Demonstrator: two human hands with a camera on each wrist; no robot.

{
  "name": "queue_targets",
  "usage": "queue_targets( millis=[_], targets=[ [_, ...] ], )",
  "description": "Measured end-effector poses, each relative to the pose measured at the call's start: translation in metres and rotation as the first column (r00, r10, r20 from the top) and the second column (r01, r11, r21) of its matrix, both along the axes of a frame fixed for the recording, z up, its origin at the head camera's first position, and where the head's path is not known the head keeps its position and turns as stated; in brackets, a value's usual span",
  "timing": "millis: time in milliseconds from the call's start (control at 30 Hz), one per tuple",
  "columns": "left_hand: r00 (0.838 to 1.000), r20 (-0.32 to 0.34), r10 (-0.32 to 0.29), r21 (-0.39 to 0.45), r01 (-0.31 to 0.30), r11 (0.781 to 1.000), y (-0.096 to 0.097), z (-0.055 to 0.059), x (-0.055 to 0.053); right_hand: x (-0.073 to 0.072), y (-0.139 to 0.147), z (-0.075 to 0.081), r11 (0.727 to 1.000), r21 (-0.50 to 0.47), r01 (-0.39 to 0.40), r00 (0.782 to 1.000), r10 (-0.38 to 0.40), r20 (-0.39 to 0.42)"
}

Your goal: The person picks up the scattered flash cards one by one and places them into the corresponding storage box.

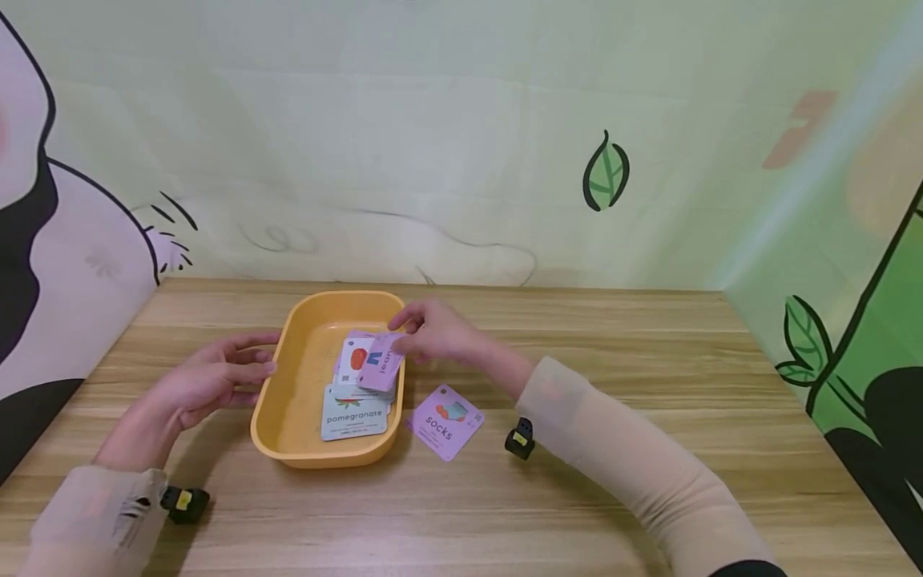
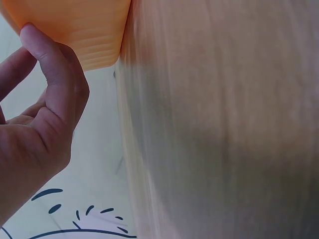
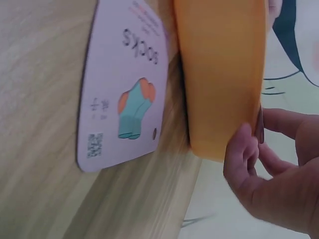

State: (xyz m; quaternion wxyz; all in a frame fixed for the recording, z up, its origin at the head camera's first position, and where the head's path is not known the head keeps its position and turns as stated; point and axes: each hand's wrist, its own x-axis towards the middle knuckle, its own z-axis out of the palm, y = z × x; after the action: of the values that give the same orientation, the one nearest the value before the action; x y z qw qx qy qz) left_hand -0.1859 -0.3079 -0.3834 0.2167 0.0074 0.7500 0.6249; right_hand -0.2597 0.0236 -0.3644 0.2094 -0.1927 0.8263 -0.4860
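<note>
My right hand (image 1: 440,330) is at the right rim of a yellow tray (image 1: 284,401) and pinches a purple card (image 1: 380,362) that shows blue jeans. That card slants over other cards lying in the tray, among them a white one with a red picture (image 1: 351,357) and a pale one reading "pomegranate" (image 1: 353,417). In the right wrist view only the dark edge of the pinched card shows between thumb and fingers. With its fingers spread and loosely bent, my left hand (image 1: 216,377) touches the tray's left side; the thumb (image 2: 42,47) lies against the outer wall.
A purple "socks" card (image 1: 447,422) lies face up on the wooden table (image 1: 613,417), just right of the tray. Behind the table's far edge stands a pale green wall sheet (image 1: 433,160) with printed leaves and black-and-white shapes.
</note>
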Motion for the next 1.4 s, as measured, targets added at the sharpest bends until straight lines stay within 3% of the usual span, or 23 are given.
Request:
queue_targets(
  millis=[200,400,667,800,1033,1167,1267,1400],
  targets=[
    [1.0,-0.003,0.0,0.008,0.0,1.0,0.0,-0.001,-0.001,0.003,-0.003,-0.001,0.991,0.136,0.016,0.977,0.014,-0.215],
    [1.0,0.002,0.005,0.002,-0.005,1.0,-0.001,-0.002,0.0,0.002,-0.003,-0.006,0.982,0.189,-0.013,0.948,0.072,-0.309],
    [1.0,0.0,0.003,0.002,-0.003,1.0,-0.001,-0.002,0.0,0.004,-0.003,-0.008,0.977,0.207,-0.047,0.941,0.113,-0.319],
    [1.0,0.004,0.004,0.002,-0.004,1.0,-0.001,-0.003,0.0,0.004,-0.001,-0.009,0.984,0.177,-0.031,0.941,0.088,-0.326],
    [1.0,0.006,0.005,0.0,-0.005,1.0,-0.001,-0.003,0.0,0.003,0.006,-0.015,0.996,0.088,0.032,0.961,-0.007,-0.275],
    [1.0,0.007,0.002,-0.002,-0.002,1.0,-0.001,-0.003,0.0,0.001,0.012,-0.019,0.996,0.068,0.066,0.959,-0.044,-0.28],
    [1.0,0.011,-0.001,-0.004,0.001,1.0,-0.001,-0.002,-0.001,0.0,0.018,-0.021,0.995,0.065,0.074,0.958,-0.053,-0.282],
    [1.0,0.019,-0.001,-0.008,0.001,1.0,0.0,-0.002,-0.001,0.0,0.025,-0.022,0.995,0.094,0.031,0.963,-0.004,-0.27]
  ],
)
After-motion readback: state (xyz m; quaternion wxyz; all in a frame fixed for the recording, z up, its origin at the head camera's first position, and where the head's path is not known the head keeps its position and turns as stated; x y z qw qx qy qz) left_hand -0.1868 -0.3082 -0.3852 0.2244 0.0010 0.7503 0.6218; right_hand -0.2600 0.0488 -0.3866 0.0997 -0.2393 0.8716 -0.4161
